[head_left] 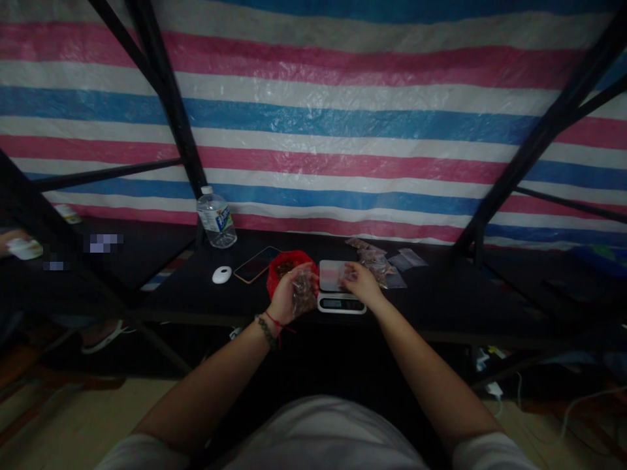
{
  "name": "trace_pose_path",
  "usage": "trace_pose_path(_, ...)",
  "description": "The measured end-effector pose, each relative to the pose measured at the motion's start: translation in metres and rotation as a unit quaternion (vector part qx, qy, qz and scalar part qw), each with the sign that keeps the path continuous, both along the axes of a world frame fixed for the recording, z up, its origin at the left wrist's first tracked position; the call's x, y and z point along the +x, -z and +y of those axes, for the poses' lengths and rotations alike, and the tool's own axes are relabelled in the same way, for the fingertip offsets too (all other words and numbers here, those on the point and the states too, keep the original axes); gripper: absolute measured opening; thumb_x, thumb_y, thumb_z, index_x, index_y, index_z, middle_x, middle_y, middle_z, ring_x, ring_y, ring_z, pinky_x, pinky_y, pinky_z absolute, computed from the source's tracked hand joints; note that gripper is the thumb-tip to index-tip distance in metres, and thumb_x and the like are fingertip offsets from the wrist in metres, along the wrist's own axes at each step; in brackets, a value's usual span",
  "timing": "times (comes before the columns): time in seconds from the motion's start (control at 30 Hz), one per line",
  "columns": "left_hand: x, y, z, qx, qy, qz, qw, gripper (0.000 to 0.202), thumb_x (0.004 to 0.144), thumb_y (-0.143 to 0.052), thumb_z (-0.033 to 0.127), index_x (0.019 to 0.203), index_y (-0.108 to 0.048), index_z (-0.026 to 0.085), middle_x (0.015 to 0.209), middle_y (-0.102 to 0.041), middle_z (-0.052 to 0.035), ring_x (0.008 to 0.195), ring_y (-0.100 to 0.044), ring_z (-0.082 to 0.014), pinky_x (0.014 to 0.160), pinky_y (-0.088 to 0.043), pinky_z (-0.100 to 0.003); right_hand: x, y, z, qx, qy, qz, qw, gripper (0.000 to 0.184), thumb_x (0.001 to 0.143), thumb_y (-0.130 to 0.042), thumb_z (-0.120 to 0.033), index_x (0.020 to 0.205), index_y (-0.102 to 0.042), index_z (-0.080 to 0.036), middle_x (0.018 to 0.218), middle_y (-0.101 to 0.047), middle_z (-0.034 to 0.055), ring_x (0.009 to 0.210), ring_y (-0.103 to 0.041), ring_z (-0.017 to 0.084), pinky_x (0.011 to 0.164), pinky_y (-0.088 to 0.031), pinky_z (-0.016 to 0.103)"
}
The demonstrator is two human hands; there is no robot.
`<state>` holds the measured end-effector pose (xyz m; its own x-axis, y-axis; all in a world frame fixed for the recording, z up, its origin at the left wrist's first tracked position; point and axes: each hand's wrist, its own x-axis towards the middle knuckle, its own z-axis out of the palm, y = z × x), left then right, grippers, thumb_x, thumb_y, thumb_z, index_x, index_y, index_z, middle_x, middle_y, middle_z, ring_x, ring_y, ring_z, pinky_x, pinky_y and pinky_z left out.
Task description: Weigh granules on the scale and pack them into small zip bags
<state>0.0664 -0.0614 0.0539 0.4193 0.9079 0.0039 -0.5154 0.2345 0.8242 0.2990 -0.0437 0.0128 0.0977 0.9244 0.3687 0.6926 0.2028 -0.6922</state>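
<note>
My left hand [285, 292] is closed on a small clear plastic bag [304, 294] with brownish contents, at the near side of a red bag [271, 277]. Dark brown bits [284, 267] show inside the red bag's opening. Over the right part of a kitchen scale [329, 274] is my right hand [361, 282], its fingers bent together. Whatever the right fingers may pinch is too blurred to make out. The scale's display [341, 304] faces me, its digits unreadable. Several filled clear bags [375, 261] lie in a pile just beyond the right hand.
Flat clear bags [409, 259] lie right of the pile. Left of the red bag are a phone [257, 264], a white oval device [222, 275] and a large plastic bottle [216, 219]. Dark metal posts [171, 98] frame the black table [441, 300]. Another person's hand [10, 241] shows far left.
</note>
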Motion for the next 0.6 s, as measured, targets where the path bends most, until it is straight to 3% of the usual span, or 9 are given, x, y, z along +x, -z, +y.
trace_pose_path(0.07,-0.003,-0.004,-0.002,-0.008,0.025,-0.022,0.999,0.045,0.08,-0.047,0.045,0.115,-0.055,0.017,0.086,-0.064,-0.0053,0.069,-0.061,-0.0164,0.063,-0.05,-0.031,0.004,0.006,0.007,-0.013,0.01,-0.012,1.0,0.042,0.07,-0.068,-0.021,0.111,-0.06,-0.016,0.097,-0.067,0.0079,0.085,-0.065,0.019,0.083,-0.05,0.037)
trace_pose_path(0.13,-0.004,-0.005,-0.002,0.003,0.028,-0.027,0.999,0.045,0.08,-0.048,0.044,0.114,-0.056,0.017,0.086,-0.065,-0.0063,0.07,-0.062,-0.0166,0.065,-0.051,-0.031,0.006,0.003,0.009,0.016,0.022,-0.039,0.999,0.048,0.067,-0.071,-0.024,0.112,-0.061,-0.016,0.104,-0.066,0.0105,0.097,-0.062,0.023,0.092,-0.046,0.043)
trace_pose_path(0.23,-0.003,-0.004,-0.001,0.03,0.001,-0.015,0.999,0.042,0.08,-0.049,0.04,0.112,-0.058,0.015,0.088,-0.067,-0.0078,0.074,-0.063,-0.0176,0.069,-0.051,-0.032,0.001,-0.014,0.004,0.104,0.037,-0.054,0.992,0.055,0.064,-0.074,-0.028,0.116,-0.06,-0.017,0.116,-0.062,0.013,0.115,-0.053,0.029,0.103,-0.035,0.052)
trace_pose_path(0.3,-0.001,-0.002,-0.001,0.052,-0.022,0.0,0.998,0.04,0.081,-0.047,0.039,0.112,-0.058,0.015,0.095,-0.067,-0.0089,0.084,-0.064,-0.0193,0.076,-0.051,-0.034,-0.007,-0.03,-0.003,0.12,0.006,-0.004,0.993,0.04,0.072,-0.067,-0.03,0.11,-0.063,-0.018,0.107,-0.065,0.0103,0.106,-0.057,0.026,0.098,-0.04,0.048)
trace_pose_path(0.37,0.0,-0.001,-0.002,0.08,-0.035,0.023,0.996,0.04,0.083,-0.045,0.041,0.113,-0.057,0.016,0.106,-0.066,-0.0099,0.096,-0.063,-0.0214,0.083,-0.05,-0.036,-0.02,-0.043,-0.012,0.08,-0.06,0.074,0.992,0.026,0.08,-0.059,-0.033,0.1,-0.065,-0.018,0.092,-0.067,0.0062,0.087,-0.062,0.021,0.084,-0.049,0.038)
trace_pose_path(0.43,0.0,0.001,-0.005,0.125,-0.039,0.046,0.99,0.042,0.084,-0.043,0.042,0.115,-0.056,0.017,0.116,-0.063,-0.0101,0.106,-0.06,-0.023,0.09,-0.048,-0.037,-0.035,-0.052,-0.025,0.016,-0.128,0.141,0.982,0.025,0.082,-0.059,-0.039,0.095,-0.066,-0.019,0.084,-0.066,0.0035,0.076,-0.062,0.017,0.071,-0.05,0.031)
trace_pose_path(0.53,0.0,0.005,-0.009,0.214,-0.022,0.079,0.973,0.046,0.085,-0.041,0.046,0.118,-0.056,0.018,0.124,-0.059,-0.0101,0.115,-0.055,-0.0255,0.098,-0.043,-0.04,-0.056,-0.059,-0.044,-0.062,-0.218,0.221,0.949,0.028,0.078,-0.064,-0.045,0.091,-0.066,-0.019,0.082,-0.066,0.002,0.074,-0.062,0.016,0.065,-0.048,0.027)
trace_pose_path(0.6,-0.001,0.008,-0.011,0.263,-0.013,0.106,0.959,0.049,0.086,-0.04,0.049,0.12,-0.056,0.017,0.127,-0.057,-0.0109,0.119,-0.052,-0.0272,0.102,-0.041,-0.041,-0.065,-0.06,-0.054,-0.08,-0.242,0.268,0.929,0.028,0.074,-0.069,-0.046,0.083,-0.065,-0.019,0.078,-0.066,0.001,0.072,-0.061,0.016,0.066,-0.048,0.027)
